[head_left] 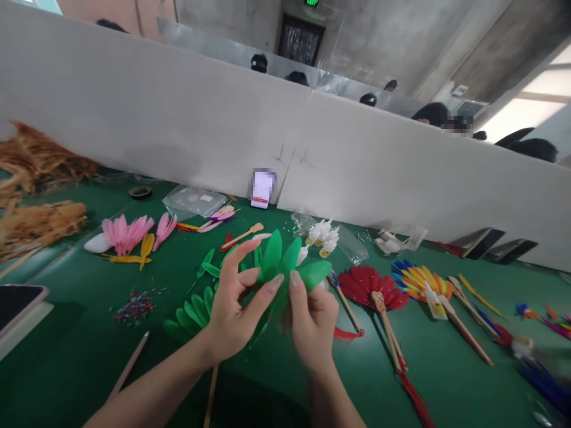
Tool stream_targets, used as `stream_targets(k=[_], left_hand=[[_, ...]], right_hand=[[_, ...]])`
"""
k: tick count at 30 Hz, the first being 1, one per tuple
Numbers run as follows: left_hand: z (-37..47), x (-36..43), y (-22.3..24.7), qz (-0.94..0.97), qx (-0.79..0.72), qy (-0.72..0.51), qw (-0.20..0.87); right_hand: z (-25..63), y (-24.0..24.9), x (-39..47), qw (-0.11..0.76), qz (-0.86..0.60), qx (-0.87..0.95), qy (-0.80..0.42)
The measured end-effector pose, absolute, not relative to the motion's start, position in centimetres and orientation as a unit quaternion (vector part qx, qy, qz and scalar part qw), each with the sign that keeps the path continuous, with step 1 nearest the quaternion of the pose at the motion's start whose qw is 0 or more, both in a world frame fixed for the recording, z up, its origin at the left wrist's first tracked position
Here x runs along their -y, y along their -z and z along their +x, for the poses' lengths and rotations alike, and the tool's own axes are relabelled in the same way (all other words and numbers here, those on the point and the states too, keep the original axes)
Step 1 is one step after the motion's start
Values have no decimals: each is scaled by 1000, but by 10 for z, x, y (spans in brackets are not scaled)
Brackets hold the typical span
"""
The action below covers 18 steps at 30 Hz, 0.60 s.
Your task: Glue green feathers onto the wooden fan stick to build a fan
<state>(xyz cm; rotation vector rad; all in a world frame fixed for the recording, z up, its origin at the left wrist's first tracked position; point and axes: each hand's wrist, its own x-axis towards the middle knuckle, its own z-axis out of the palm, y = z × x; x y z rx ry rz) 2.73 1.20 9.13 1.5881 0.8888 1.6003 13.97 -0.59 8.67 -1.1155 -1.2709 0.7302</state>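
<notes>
Several green feathers fan upward between my two hands, above the green table. My left hand is at their left side, thumb against the feather bases and index finger raised and curved. Thumb and curled fingers of my right hand pinch the feathers from the right, one feather pointing right past them. The two thumb tips are close together, a small gap apart. More green feathers lie spread on the table behind my left wrist. What lies behind my fingers is hidden.
Red feather fan and blue-yellow fan lie right. Glue bottles and a propped phone stand ahead. Pink feathers, dark scraps and brown fibre lie left. A white partition bounds the table; people's heads show beyond.
</notes>
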Motion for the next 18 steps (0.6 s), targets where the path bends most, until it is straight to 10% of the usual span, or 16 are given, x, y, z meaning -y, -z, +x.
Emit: stream_targets(k=[18], left_hand=[[26,21,-114,535,-257,-716,367]], right_hand=[[130,-94,41,719,-429,524,-157]])
